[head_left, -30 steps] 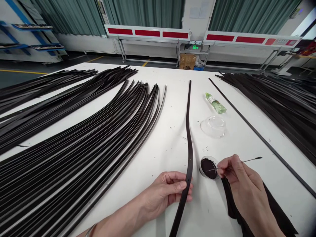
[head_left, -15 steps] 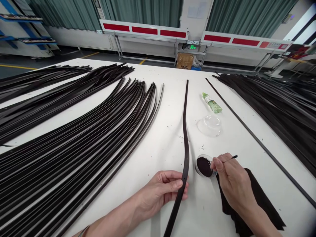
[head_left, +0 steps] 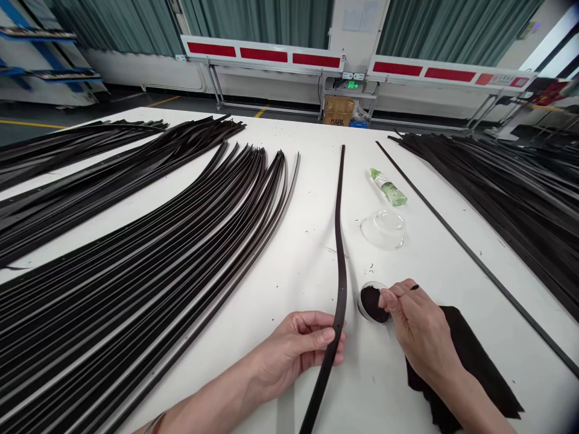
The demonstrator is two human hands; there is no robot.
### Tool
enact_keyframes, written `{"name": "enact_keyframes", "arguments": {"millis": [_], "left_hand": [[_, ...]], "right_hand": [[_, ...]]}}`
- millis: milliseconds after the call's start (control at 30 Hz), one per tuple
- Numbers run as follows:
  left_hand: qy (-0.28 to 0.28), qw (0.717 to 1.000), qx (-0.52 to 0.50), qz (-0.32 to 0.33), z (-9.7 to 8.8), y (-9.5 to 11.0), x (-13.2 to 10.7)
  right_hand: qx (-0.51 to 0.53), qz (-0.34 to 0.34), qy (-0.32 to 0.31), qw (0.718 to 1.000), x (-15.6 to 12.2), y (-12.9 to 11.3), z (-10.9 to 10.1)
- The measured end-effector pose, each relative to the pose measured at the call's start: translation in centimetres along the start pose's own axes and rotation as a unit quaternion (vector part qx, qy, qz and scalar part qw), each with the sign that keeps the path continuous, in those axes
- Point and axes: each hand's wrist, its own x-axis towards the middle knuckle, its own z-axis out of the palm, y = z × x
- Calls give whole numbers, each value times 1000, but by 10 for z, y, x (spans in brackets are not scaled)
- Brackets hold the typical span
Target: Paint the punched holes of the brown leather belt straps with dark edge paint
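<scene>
My left hand [head_left: 294, 352] pinches a long dark leather strap [head_left: 340, 253] between thumb and fingers, and the strap runs up the white table and down past the hand. My right hand [head_left: 420, 328] holds a thin applicator stick [head_left: 411, 289] with a dark tip. The hand hangs over a small round dish of dark paste [head_left: 371, 304], and its fingers hide part of the dish and the stick's lower end. Beneath and to the right of this hand lies a dark cloth [head_left: 470, 355].
A green-labelled bottle [head_left: 388, 187] lies on the white table [head_left: 312, 253] beside a transparent upturned lid [head_left: 383, 229]. One strap [head_left: 470, 253] lies alone at right. Large fanned bundles of dark straps [head_left: 136, 265] fill the left, with another bundle [head_left: 497, 181] at right.
My right hand has moved left and closer over the dish, and the stick now shows less beyond the fingers. My left hand still grips the strap. The whole view has shifted slightly.
</scene>
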Motion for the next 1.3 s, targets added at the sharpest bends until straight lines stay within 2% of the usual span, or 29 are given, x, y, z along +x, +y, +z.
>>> {"name": "enact_keyframes", "arguments": {"millis": [100, 133, 200, 267, 333, 433, 500, 567, 633, 700, 767, 833, 1300], "left_hand": [[3, 1000, -2, 1, 0, 0, 0], [4, 1000, -3, 1, 0, 0, 0], [4, 1000, -6, 3, 1, 0, 0], [1, 1000, -9, 2, 1, 0, 1], [-3, 1000, -12, 2, 0, -1, 1], [-3, 1000, -18, 4, 0, -2, 1], [-3, 1000, -20, 4, 0, -2, 1], [-7, 1000, -15, 3, 1, -3, 1], [-17, 1000, -9, 1, 2, -3, 1], [-29, 1000, -11, 2, 2, -2, 1], [-35, 999, -17, 6, 2, -2, 1], [-37, 999, -21, 10, 2, -2, 1], [-37, 999, -18, 10, 1, -3, 2]], "right_hand": [[7, 19, -1, 1000, 0, -4, -6], [18, 44, 3, 999, 1, -6, -9], [56, 139, 17, 989, 1, -11, -16], [112, 258, 39, 959, 1, -15, -20], [191, 337, 65, 920, 1, -16, -21], [313, 370, 72, 872, 0, -19, -17], [331, 345, 61, 876, -1, -24, -15], [291, 291, 59, 910, -3, -33, -13], [242, 211, 58, 945, -3, -43, -14], [218, 114, 48, 968, -2, -51, -14], [220, 25, 42, 974, 1, -57, -14], [220, -25, 41, 974, 3, -60, -13], [216, -78, 34, 973, 0, -57, -7]]}}
